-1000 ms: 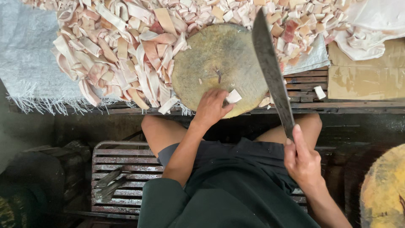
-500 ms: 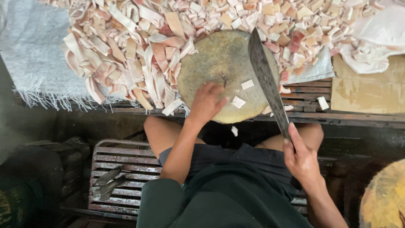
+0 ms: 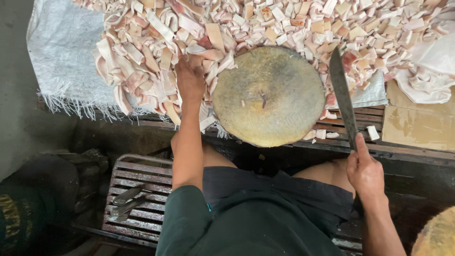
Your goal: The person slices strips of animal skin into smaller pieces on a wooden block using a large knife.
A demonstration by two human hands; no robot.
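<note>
The left hand point(image 3: 189, 80) has left the block point(image 3: 268, 95) and now reaches into the strips point(image 3: 142, 61) piled just left of it, fingers curling onto one. The small cut bits are swept off; the block lies bare. The right hand point(image 3: 366, 174) stays clenched on the cleaver point(image 3: 342, 97), held off the block's right edge.

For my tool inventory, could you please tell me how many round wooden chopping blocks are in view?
2. One round wooden chopping block sits centre, between the left hand and the long cleaver. A second wooden block shows partly at the bottom right corner. Others may lie outside the frame.
</note>
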